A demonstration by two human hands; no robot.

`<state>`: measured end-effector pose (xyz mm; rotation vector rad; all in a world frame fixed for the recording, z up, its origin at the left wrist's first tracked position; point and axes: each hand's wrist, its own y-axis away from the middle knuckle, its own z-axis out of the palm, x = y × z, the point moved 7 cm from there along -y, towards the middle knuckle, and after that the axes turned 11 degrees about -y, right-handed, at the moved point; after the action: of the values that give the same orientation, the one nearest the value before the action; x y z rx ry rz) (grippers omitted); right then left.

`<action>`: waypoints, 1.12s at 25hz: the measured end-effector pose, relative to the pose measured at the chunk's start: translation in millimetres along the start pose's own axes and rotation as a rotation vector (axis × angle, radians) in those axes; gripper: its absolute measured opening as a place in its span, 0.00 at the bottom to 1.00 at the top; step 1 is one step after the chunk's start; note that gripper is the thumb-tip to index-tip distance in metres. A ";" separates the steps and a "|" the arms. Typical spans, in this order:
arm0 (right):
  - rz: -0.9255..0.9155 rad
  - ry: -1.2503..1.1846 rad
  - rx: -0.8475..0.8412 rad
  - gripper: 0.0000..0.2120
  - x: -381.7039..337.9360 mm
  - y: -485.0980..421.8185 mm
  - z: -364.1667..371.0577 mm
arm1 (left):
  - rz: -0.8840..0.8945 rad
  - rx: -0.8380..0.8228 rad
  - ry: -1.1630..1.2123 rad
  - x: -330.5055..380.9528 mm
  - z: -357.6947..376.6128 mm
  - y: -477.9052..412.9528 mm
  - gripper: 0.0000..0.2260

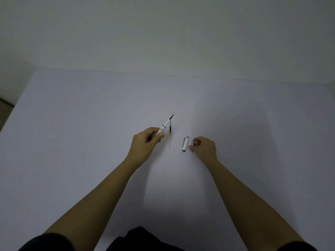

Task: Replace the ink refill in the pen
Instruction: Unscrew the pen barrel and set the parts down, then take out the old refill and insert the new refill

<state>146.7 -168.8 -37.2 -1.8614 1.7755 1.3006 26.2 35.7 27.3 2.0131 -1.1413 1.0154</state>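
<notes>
1. Refill geometry first. I read the pen body [164, 128] as held in the left hand [145, 142], just left of frame centre, its long axis running from lower left to upper right, with a dark tip [172, 116] poking out at the upper end.

2. Left fingers: curled shut round the lower end of the pen body, thumb pressed on top. Pen clear of the table [72, 124], by my judgement.

3. A loose refill [170, 136] lies flat on the table just right of the left hand, long axis near vertical in the frame, dark end up, pale end down. I cannot tell whether this is the spent one or the new one.

4. The cap [185, 144] lies right of centre, also near vertical in the frame, resting on the table.

5. Right hand [204, 146]: fingertips drawn together on a small dark piece [192, 145] just right of the cap. It looks like a pinch, but the piece is too small to name; possibly the pen's front section.

6. Key relation: the loose refill sits between the hands, nearer the left, which is occupied. The right hand is well apart from it, across the cap.

7. Judgement: the next move depends on aligning the right hand's part with the pen's slanted axis. Risk: a small part slipping.
</notes>
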 end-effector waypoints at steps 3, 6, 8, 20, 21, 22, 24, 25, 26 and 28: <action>0.005 -0.031 -0.014 0.18 1.3 -1.4 3.9 | 0.001 -0.003 -0.004 -0.2 0.6 0.6 0.06; 0.004 -0.016 -0.029 0.19 -0.6 -2.3 5.6 | -0.007 -0.007 0.008 0.0 1.1 3.0 0.06; -0.014 -0.019 0.004 0.17 -4.7 -1.0 1.7 | -0.008 -0.007 0.012 0.7 0.7 3.8 0.05; -0.283 -0.606 -0.254 0.08 -119.7 16.8 9.4 | 0.042 -0.022 -0.036 10.0 12.8 5.2 0.03; -0.256 -0.679 -0.263 0.07 -125.2 8.7 15.1 | 0.015 -0.028 -0.035 1.2 12.0 2.3 0.02; -0.225 -0.750 -0.255 0.06 -130.3 -1.8 21.3 | -0.018 -0.030 -0.040 -9.9 9.8 -1.2 0.02; -0.196 -0.819 -0.156 0.07 -131.6 -19.7 14.1 | -0.055 -0.046 -0.067 -21.8 9.1 -2.1 0.04; -0.181 -0.784 -0.108 0.08 -130.9 -33.9 15.1 | -0.082 -0.045 -0.074 -32.0 6.7 -6.0 0.03; -0.176 -0.709 -0.056 0.10 -125.8 -39.7 10.8 | -0.086 -0.045 -0.076 -34.2 5.4 -4.2 0.02; -0.154 -0.485 -0.004 0.12 -110.7 -45.1 11.8 | -0.096 -0.040 -0.064 -35.2 2.2 -1.8 0.02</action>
<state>198.5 -76.7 19.9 -1.4809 1.3518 1.5316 16.7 49.6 -3.7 2.0613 -1.0790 0.8794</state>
